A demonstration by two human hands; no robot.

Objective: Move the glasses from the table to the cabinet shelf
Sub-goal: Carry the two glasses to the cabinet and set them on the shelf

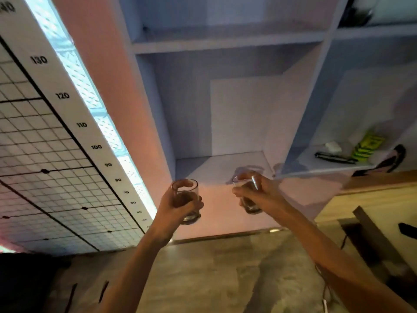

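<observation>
Both hands are gripping clear cylindrical glasses, left hand (pixel 174 205) around the left glass (pixel 187 201), right hand (pixel 259 194) around the right glass (pixel 248 195); either could be clipping the pale cabinet shelf (pixel 216 164) edge.

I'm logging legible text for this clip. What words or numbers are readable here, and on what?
"130", "120", "110", "100", "90", "80": printed down the white scale strip beside the grid board.
Top number, cut off, and the small ones below "80": not readable.
Yellow packet on the right shelf: print too blurred.
Glasses: no text.

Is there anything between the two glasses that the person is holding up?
No. In the head view, only the bare front of the cabinet shelf shows between the left glass and the right glass.
</observation>
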